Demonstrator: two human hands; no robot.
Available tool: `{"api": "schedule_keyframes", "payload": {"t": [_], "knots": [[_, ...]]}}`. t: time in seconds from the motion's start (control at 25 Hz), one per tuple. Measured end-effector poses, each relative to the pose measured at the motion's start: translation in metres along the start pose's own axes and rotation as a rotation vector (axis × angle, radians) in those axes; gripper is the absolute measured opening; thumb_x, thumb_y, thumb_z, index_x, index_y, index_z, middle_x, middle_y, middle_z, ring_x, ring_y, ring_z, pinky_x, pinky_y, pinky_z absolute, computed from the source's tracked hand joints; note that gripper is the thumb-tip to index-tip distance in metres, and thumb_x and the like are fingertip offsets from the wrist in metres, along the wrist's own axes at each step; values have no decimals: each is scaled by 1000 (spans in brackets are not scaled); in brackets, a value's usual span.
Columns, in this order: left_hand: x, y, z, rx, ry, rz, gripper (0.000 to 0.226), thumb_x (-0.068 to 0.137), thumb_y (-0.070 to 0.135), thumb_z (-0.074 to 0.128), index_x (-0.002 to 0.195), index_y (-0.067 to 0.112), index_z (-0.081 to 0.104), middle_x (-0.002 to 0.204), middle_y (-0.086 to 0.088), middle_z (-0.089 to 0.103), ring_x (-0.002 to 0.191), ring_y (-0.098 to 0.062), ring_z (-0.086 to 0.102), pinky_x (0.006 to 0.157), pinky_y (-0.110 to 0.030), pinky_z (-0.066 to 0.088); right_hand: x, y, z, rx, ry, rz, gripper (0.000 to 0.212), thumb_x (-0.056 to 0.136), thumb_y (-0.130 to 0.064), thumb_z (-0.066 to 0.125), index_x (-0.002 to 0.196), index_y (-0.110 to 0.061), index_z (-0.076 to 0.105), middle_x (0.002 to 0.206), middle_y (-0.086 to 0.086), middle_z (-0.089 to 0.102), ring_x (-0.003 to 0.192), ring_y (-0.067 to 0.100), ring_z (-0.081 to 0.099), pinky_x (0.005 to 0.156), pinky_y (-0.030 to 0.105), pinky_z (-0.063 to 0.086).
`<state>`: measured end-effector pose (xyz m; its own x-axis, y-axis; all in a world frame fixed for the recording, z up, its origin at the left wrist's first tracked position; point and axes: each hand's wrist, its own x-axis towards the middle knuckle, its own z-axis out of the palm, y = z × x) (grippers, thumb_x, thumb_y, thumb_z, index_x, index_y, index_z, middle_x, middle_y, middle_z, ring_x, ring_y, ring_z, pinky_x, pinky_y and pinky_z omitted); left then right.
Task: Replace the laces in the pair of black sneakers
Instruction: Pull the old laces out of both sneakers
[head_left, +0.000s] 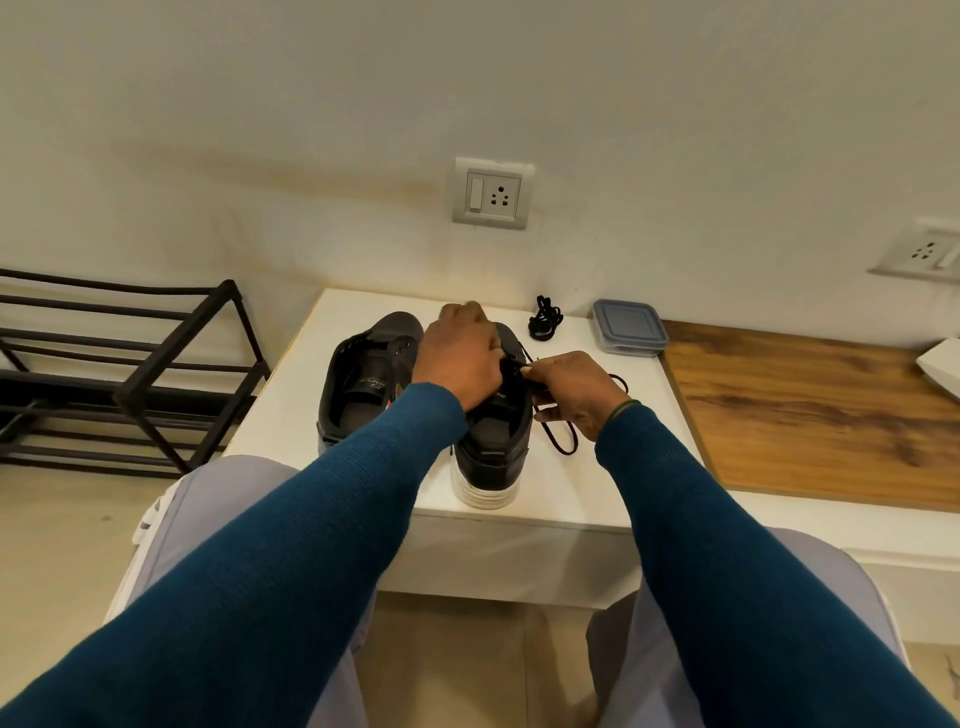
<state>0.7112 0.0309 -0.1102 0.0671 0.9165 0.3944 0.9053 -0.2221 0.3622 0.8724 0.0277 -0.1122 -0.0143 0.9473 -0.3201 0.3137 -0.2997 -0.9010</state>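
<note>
Two hands work at the right sneaker (493, 457), which stands beside the left sneaker (363, 374) on the white table (291, 395): the left hand (460, 358) curls over its upper, gripping it, the right hand (574, 397) pinches its lace (563, 439), and a coiled lace (545, 319) lies behind.

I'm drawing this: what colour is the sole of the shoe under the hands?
The sole is white, seen best in the head view.
</note>
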Motion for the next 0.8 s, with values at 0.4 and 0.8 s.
{"api": "schedule_keyframes", "payload": {"t": [0.4,0.8], "knots": [[1,9,-3,249,-245,159,28,93,35,63,118,25,69,149,-2,44,150,-30,14,121,-44,15,5,3,-1,-39,-1,-13,18,96,-16,58,99,-4,71,101,18,69,84,24,63,71,38,58],[4,-5,-14,79,-103,-64,36,94,34,58,128,23,63,145,-5,46,145,-32,23,118,-41,22,2,-1,1,-71,-3,-16,20,96,-16,58,104,-2,71,97,17,69,79,21,62,62,31,55]]}}
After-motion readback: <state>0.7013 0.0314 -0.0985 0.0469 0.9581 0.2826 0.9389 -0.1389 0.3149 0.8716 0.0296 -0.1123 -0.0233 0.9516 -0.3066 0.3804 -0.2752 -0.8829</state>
